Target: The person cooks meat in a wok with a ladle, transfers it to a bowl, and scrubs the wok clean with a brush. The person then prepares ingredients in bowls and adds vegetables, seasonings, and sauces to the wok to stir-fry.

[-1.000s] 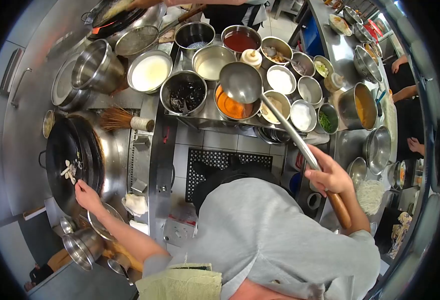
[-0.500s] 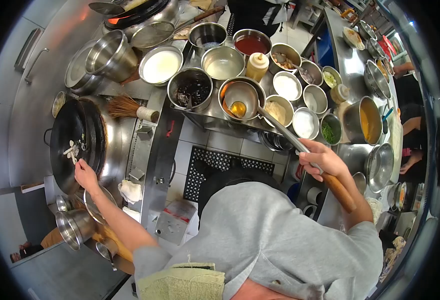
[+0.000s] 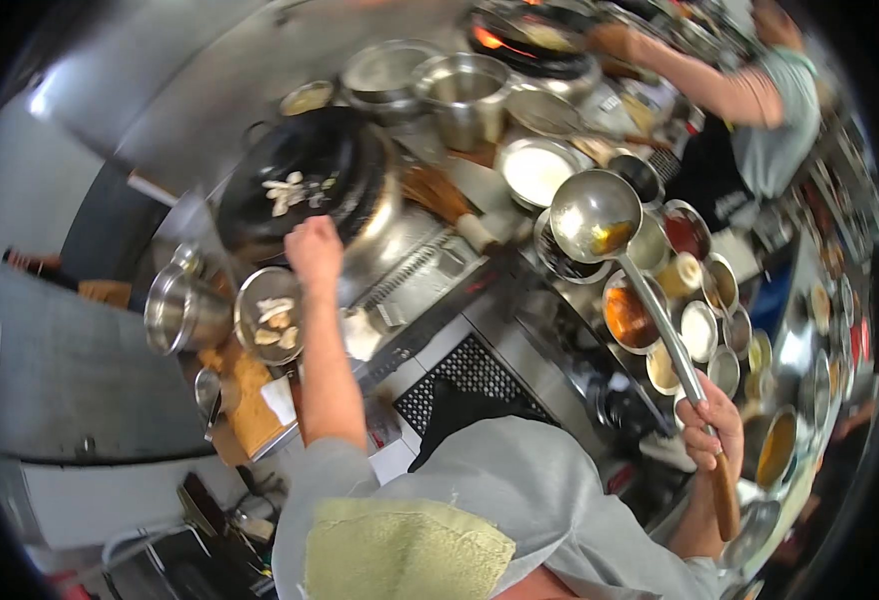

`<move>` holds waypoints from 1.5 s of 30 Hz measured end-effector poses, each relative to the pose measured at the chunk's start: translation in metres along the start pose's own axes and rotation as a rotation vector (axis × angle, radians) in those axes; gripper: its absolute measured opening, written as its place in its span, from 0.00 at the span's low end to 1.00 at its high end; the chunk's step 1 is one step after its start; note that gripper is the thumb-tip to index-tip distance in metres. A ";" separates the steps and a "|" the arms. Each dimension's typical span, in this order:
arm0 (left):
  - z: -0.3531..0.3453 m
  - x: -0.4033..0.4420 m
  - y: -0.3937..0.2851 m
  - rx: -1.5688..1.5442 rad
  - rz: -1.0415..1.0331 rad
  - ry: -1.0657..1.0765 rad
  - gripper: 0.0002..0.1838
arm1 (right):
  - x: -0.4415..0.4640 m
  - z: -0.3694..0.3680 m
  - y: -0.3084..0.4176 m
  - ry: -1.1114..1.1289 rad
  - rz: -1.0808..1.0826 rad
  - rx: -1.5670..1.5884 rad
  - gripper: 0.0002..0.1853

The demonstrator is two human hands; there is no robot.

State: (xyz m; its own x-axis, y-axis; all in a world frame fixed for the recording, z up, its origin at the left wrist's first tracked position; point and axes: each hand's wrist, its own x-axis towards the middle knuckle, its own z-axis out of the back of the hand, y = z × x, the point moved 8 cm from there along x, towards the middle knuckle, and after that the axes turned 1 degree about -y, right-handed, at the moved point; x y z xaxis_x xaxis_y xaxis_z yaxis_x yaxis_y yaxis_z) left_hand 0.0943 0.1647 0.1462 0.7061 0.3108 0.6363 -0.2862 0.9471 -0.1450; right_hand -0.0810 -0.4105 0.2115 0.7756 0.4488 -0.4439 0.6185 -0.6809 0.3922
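Observation:
My right hand (image 3: 712, 428) is wrapped around the wooden-ended handle of a ladle (image 3: 592, 212). Some amber liquid lies in the ladle's bowl, which hangs above the seasoning pots. My left hand (image 3: 316, 248) is closed at the near rim of a black wok (image 3: 260, 222) on the stove; its fingers face away, so what they grip, if anything, is hidden. Pale food pieces (image 3: 283, 193) lie in the wok. Just below that hand, a metal strainer (image 3: 248, 318) holds more pale and brownish pieces.
A straw wok brush (image 3: 438, 195) lies right of the wok. Pots of sauces and seasonings, including one of orange liquid (image 3: 628, 318), line the counter. At upper right a co-worker's arm (image 3: 705, 80) reaches toward another wok (image 3: 535, 45) over flame. A steel pot (image 3: 185, 312) stands at left.
My view has swung toward the wok. The ladle has risen out of its pot and moved toward the stove. My left hand has drawn back from the food to the wok's near rim.

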 end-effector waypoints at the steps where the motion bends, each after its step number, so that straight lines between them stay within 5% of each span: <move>1: 0.005 -0.002 -0.001 -0.026 0.017 -0.025 0.13 | 0.023 -0.024 -0.008 0.065 -0.024 0.084 0.31; 4: 0.018 -0.002 -0.003 -0.087 0.056 -0.055 0.13 | 0.103 -0.086 -0.035 0.321 -0.117 0.152 0.30; 10: 0.017 0.005 0.023 -0.248 0.092 0.027 0.13 | 0.243 -0.187 -0.100 0.276 0.026 -0.837 0.34; 13: 0.018 0.002 0.024 -0.293 0.113 -0.016 0.11 | 0.286 -0.235 -0.112 0.293 0.274 -1.332 0.38; 14: 0.015 0.001 0.023 -0.339 0.150 0.128 0.10 | 0.299 -0.252 -0.113 0.324 0.408 -1.421 0.39; 16: 0.025 -0.009 0.018 -0.324 0.062 -0.030 0.16 | 0.312 -0.296 -0.113 0.394 0.492 -1.374 0.39; 18: 0.056 -0.016 0.007 -0.422 0.100 0.034 0.22 | 0.329 -0.338 -0.110 0.434 0.425 -1.261 0.38; 20: 0.088 -0.029 -0.009 -0.575 0.069 0.128 0.23 | 0.350 -0.368 -0.104 0.553 0.607 -0.876 0.37; 24: 0.074 -0.101 -0.012 -1.045 0.029 0.850 0.17 | 0.386 -0.280 -0.140 0.571 0.233 -0.837 0.33; 26: 0.063 -0.132 0.009 -1.068 0.192 0.853 0.13 | 0.401 -0.271 -0.142 0.515 0.109 -0.668 0.31; 30: 0.067 -0.166 0.057 -1.174 0.714 0.641 0.10 | 0.543 -0.291 -0.068 0.386 0.389 -1.009 0.21; 34: 0.075 -0.167 0.072 -1.181 0.950 0.380 0.08 | 0.671 -0.298 -0.011 -0.177 0.744 -1.595 0.16; 37: 0.080 -0.166 0.069 -1.153 0.935 0.285 0.08 | 0.763 -0.292 -0.010 -0.026 0.374 -1.621 0.13; 38: 0.078 -0.170 0.066 -1.155 0.926 0.301 0.08 | 0.783 -0.293 -0.008 0.095 0.294 -1.393 0.08; 40: 0.074 -0.176 0.059 -1.160 0.907 0.336 0.08 | 0.804 -0.287 -0.024 0.360 -0.240 -0.135 0.07; 42: 0.073 -0.184 0.055 -1.145 0.932 0.368 0.08 | 0.769 -0.306 -0.022 0.335 -0.372 0.219 0.09; 45: 0.067 -0.193 0.052 -1.158 0.910 0.358 0.07 | 0.742 -0.325 -0.020 0.421 -0.435 0.345 0.10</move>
State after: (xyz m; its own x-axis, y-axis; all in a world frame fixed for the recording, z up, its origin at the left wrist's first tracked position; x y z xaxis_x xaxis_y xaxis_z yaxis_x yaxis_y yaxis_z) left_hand -0.1004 0.1490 0.0662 0.7390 0.6481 -0.1839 -0.1678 -0.0873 -0.9819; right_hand 0.5231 0.1236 0.1360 0.4924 0.8613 -0.1250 0.8629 -0.5019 -0.0594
